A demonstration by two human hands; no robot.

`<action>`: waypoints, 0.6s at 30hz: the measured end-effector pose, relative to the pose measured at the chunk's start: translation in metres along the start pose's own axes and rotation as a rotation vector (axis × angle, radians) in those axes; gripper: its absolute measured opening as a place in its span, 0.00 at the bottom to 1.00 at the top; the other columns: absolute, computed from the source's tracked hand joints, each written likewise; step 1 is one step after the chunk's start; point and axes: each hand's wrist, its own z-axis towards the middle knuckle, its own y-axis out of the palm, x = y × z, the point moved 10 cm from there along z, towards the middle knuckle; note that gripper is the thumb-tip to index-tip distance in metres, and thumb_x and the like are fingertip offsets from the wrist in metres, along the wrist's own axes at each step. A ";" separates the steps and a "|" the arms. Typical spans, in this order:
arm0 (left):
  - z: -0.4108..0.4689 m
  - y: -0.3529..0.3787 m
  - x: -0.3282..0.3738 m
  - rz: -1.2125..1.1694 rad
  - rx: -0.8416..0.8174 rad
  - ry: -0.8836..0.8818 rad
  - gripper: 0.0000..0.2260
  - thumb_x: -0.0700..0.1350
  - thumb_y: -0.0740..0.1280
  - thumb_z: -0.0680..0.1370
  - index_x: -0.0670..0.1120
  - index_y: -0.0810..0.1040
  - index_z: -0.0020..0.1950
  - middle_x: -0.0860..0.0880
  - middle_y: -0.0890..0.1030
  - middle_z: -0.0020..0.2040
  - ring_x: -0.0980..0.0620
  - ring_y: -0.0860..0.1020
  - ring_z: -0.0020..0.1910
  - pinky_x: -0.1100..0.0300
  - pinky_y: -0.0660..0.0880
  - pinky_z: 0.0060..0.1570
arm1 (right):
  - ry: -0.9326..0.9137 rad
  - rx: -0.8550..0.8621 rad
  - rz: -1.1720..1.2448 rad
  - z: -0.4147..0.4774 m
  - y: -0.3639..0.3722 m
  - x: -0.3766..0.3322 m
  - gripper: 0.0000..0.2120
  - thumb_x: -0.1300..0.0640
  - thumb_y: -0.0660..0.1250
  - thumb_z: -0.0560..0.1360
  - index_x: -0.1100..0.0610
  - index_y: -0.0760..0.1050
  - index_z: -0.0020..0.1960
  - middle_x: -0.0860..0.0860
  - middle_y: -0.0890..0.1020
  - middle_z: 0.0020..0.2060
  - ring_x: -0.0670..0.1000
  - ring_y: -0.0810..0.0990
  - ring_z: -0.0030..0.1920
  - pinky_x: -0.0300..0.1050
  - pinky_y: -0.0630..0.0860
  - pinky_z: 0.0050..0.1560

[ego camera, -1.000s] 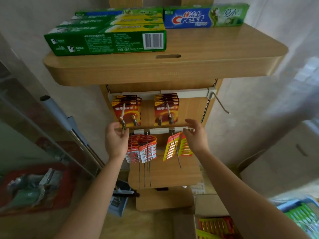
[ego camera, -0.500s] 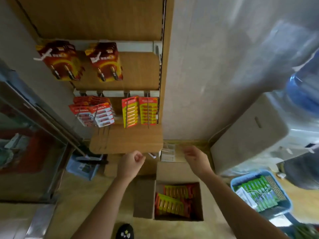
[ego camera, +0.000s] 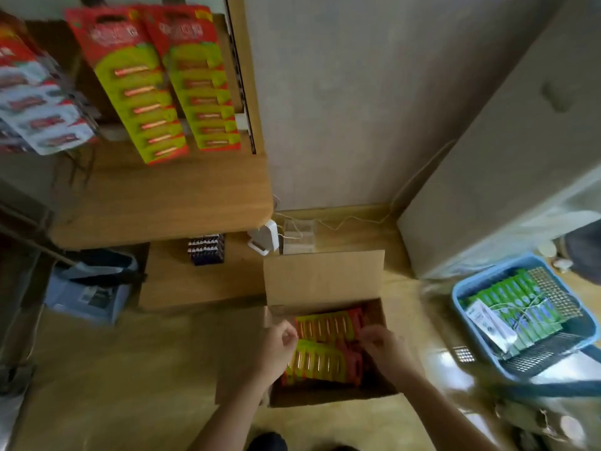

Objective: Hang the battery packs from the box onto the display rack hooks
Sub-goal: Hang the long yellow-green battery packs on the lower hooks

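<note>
An open cardboard box [ego camera: 322,278] sits on the floor with red-and-green battery packs [ego camera: 320,361] lying inside. My left hand [ego camera: 276,349] hovers over the box's left side, fingers curled, at the edge of the top pack. My right hand [ego camera: 382,348] reaches in from the right, fingers bent over the packs' red ends; the blur hides whether either hand grips a pack. Above left, two columns of the same battery packs [ego camera: 169,83] hang from the display rack, beside red-and-white packs [ego camera: 35,102].
The rack's wooden bottom shelf [ego camera: 169,203] juts out above the floor left of the box. A blue basket [ego camera: 481,284] of green packets stands at the right. A large pale box [ego camera: 507,164] leans by the wall. A blue bin [ego camera: 91,291] sits at the left.
The view has tilted down from the rack to the floor. Both hands have dropped from the hooks into the cardboard box, close to the battery packs.
</note>
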 end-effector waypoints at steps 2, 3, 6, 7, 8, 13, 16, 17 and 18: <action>0.038 0.037 -0.033 0.019 -0.016 0.009 0.03 0.43 0.63 0.78 0.49 0.75 0.46 0.54 0.77 0.44 0.57 0.76 0.46 0.73 0.68 0.38 | 0.025 -0.042 -0.015 0.036 0.035 0.042 0.06 0.55 0.60 0.78 0.48 0.74 0.49 0.46 0.78 0.48 0.43 0.76 0.43 0.30 0.70 0.33; 0.057 0.055 -0.048 0.035 -0.020 0.026 0.02 0.43 0.63 0.78 0.49 0.75 0.46 0.54 0.78 0.44 0.57 0.77 0.46 0.72 0.70 0.41 | 0.033 -0.054 -0.015 0.054 0.050 0.062 0.06 0.54 0.60 0.78 0.48 0.75 0.50 0.47 0.79 0.49 0.43 0.77 0.44 0.30 0.70 0.33; 0.112 0.103 -0.076 0.124 -0.033 0.110 0.03 0.46 0.64 0.77 0.50 0.77 0.48 0.53 0.81 0.46 0.57 0.78 0.44 0.62 0.75 0.48 | 0.046 -0.104 -0.071 0.107 0.087 0.112 0.12 0.50 0.59 0.78 0.53 0.77 0.56 0.51 0.80 0.55 0.50 0.78 0.53 0.36 0.74 0.46; 0.128 0.116 -0.083 0.154 -0.040 0.131 0.04 0.46 0.64 0.78 0.50 0.77 0.49 0.53 0.82 0.47 0.57 0.78 0.43 0.61 0.76 0.46 | 0.055 -0.143 -0.111 0.122 0.101 0.127 0.14 0.50 0.59 0.78 0.54 0.77 0.58 0.52 0.80 0.55 0.52 0.78 0.54 0.40 0.75 0.51; 0.144 0.130 -0.089 0.182 -0.048 0.150 0.05 0.47 0.64 0.77 0.49 0.77 0.50 0.52 0.82 0.48 0.56 0.79 0.43 0.60 0.76 0.45 | 0.062 -0.185 -0.155 0.135 0.114 0.138 0.14 0.50 0.59 0.78 0.54 0.77 0.58 0.53 0.80 0.56 0.53 0.78 0.56 0.43 0.74 0.55; 0.212 0.193 -0.098 0.323 -0.149 0.210 0.17 0.48 0.64 0.77 0.46 0.72 0.64 0.47 0.76 0.64 0.49 0.75 0.61 0.56 0.73 0.59 | 0.050 -0.230 -0.362 0.194 0.159 0.169 0.21 0.44 0.60 0.76 0.54 0.73 0.64 0.53 0.77 0.61 0.54 0.76 0.60 0.47 0.73 0.62; 0.222 0.232 -0.095 0.566 -0.309 0.275 0.26 0.48 0.61 0.79 0.44 0.57 0.74 0.44 0.63 0.74 0.45 0.64 0.72 0.51 0.65 0.69 | 0.062 -0.234 -0.565 0.213 0.175 0.185 0.24 0.44 0.58 0.77 0.54 0.66 0.69 0.55 0.72 0.66 0.55 0.73 0.65 0.49 0.71 0.64; 0.222 0.238 -0.094 0.621 -0.326 0.298 0.27 0.48 0.60 0.79 0.44 0.54 0.75 0.44 0.60 0.75 0.45 0.61 0.73 0.50 0.63 0.70 | 0.081 -0.250 -0.634 0.215 0.180 0.191 0.25 0.45 0.57 0.77 0.54 0.64 0.71 0.55 0.70 0.68 0.56 0.71 0.67 0.50 0.69 0.65; 0.223 0.241 -0.095 0.644 -0.326 0.306 0.28 0.48 0.60 0.79 0.44 0.53 0.75 0.45 0.59 0.75 0.45 0.60 0.73 0.50 0.62 0.70 | 0.103 -0.266 -0.680 0.213 0.183 0.195 0.25 0.45 0.57 0.78 0.55 0.62 0.72 0.55 0.69 0.69 0.56 0.69 0.68 0.51 0.68 0.65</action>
